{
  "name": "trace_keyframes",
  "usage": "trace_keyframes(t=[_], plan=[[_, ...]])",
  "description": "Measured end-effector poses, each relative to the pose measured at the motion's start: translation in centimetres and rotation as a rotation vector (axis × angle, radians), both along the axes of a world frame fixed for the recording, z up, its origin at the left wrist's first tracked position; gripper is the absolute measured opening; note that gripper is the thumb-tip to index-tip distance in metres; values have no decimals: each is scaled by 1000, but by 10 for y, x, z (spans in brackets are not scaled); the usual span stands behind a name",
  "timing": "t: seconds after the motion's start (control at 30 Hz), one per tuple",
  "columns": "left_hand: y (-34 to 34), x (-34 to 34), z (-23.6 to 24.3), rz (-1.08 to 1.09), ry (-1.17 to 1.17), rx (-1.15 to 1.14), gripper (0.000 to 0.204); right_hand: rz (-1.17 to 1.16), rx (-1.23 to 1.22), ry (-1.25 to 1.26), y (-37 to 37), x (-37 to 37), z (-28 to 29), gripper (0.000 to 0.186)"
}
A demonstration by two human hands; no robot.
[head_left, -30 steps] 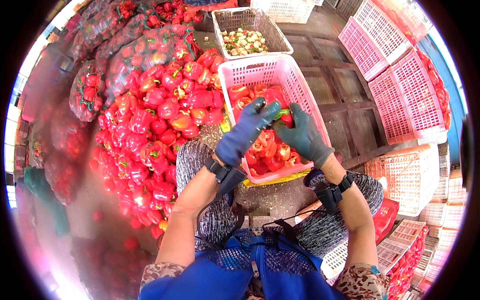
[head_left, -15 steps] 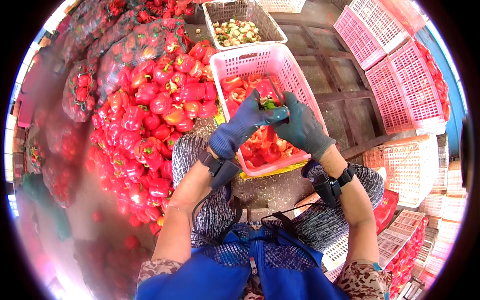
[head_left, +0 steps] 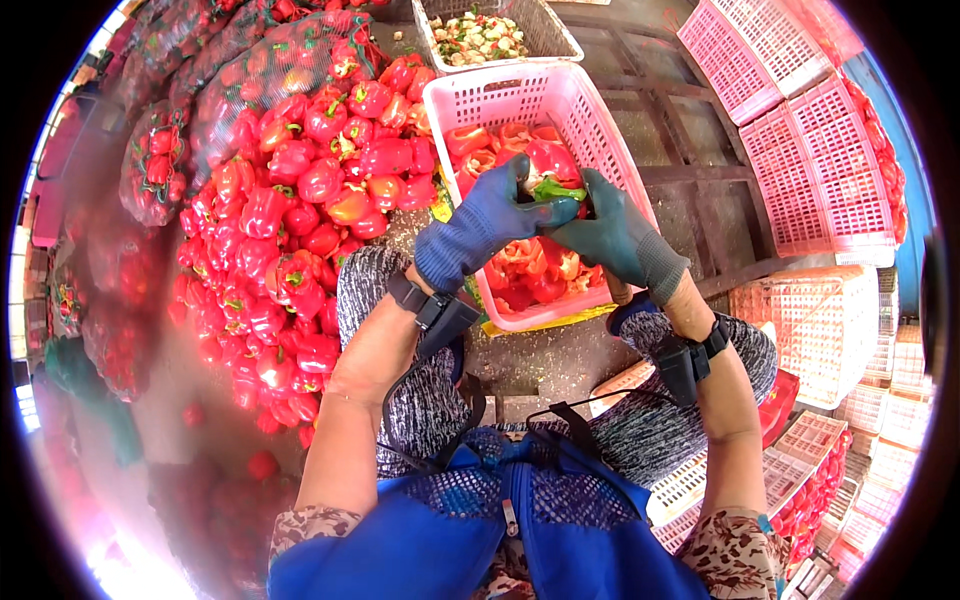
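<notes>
- Heap of whole red bell peppers [head_left: 265, 260], to the left of both hands and reaching beyond them; the pile is loose, so a knock from the left elbow could send some rolling.
- Mesh sack of peppers [head_left: 265, 85], past the heap, ahead and to the left of the hands.
- Stacked pink crates [head_left: 790, 140], well apart to the right of the hands.
- Pink perforated crate [head_left: 600, 145], directly beneath and around the hands, with cut red pepper pieces [head_left: 535, 285] inside; a piece dropped wide of the right hand might catch the rim and land on the floor.
- Scrap crate [head_left: 555, 40], straight ahead beyond the pink one, with pale trimmings [head_left: 480, 40] in it.
- Left hand [head_left: 495, 215], in a blue glove with a darker coating, fingers and thumb closed on the near end of a pepper.
- Right hand [head_left: 610, 235], in a grey-green glove, curled against the same pepper from the right — what its fingers grip cannot be told.
- Red bell pepper [head_left: 551, 160], between and just ahead of the hands, over the crate; smooth skin could slip if the left grip loosens.
- Green stem [head_left: 558, 190], at the fingertips; should a blade be hidden there, a slip could nick the left thumb.
</notes>
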State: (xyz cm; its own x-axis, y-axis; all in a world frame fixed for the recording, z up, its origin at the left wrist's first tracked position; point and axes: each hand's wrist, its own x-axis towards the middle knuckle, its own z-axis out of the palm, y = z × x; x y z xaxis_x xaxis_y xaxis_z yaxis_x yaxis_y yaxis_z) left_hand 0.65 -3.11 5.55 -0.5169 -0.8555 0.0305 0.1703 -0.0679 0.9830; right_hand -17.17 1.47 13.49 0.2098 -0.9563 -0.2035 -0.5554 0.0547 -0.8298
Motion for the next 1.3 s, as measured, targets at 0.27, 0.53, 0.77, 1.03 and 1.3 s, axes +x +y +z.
trace_keyframes(t=[0.27, 0.53, 0.77, 1.03, 1.3], plan=[[10, 2, 22, 138, -131, -37, 32, -60, 242, -337, 0, -4, 11, 32], [6, 22, 28, 4, 351, 374, 43, -153, 235, -517, -17, -12, 21, 27], [-9, 45, 6, 12, 563, 321, 40, -320, -197, -195, -55, -14, -6, 48], [-18, 28, -59, 115, 815, 978, 25, -694, 205, -1014, -23, -43, -14, 51], [-140, -25, -20, -226, 843, 809, 24, -607, 603, -1429, 4, -76, -49, 48]])
